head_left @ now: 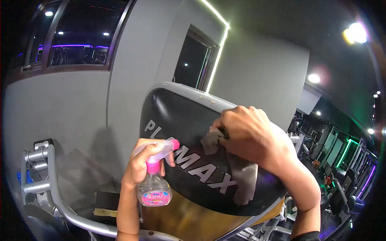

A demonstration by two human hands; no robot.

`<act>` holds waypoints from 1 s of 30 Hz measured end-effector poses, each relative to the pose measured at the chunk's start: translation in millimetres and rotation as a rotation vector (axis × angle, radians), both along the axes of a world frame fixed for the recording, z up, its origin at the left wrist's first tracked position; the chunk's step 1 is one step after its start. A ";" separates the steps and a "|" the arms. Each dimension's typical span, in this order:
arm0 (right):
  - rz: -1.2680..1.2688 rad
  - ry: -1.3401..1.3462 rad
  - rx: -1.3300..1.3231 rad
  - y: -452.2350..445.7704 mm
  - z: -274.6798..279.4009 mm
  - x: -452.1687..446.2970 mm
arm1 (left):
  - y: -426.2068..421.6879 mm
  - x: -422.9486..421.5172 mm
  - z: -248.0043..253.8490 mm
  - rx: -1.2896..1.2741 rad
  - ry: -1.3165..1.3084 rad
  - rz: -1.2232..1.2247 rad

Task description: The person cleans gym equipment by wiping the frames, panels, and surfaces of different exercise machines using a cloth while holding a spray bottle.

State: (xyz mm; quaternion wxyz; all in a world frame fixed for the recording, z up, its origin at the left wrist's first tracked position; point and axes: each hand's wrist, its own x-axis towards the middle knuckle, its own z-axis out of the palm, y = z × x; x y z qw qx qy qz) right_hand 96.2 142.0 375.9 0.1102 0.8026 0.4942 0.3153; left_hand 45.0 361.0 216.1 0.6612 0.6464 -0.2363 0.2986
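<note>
My left hand (145,160) is wrapped round the neck of a clear spray bottle (155,190) with a pink collar and nozzle and a pink label. The bottle is upright in front of a black panel (173,108) with silver letters and a grey rim. My right hand (245,130) is closed on a grey cloth (244,178) against the panel's right part. The cloth hangs down below the hand, beside the last letter.
A curved silver metal frame (76,219) runs along the lower left. Behind the panel stands a grey wall (261,72) with a window (193,60). Gym machines (350,193) and coloured light strips are at the right.
</note>
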 end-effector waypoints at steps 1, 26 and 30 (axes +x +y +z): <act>0.000 0.000 -0.004 6.4 2.4 3.4 | -1.7 -0.3 -0.8 -0.004 0.000 0.000; 0.013 -0.309 0.370 -19.4 -52.2 22.0 | -13.8 15.8 -10.5 -0.082 -0.126 -0.025; 0.126 -0.303 0.332 3.4 -63.8 25.0 | -12.5 15.6 -10.9 -0.089 -0.164 -0.061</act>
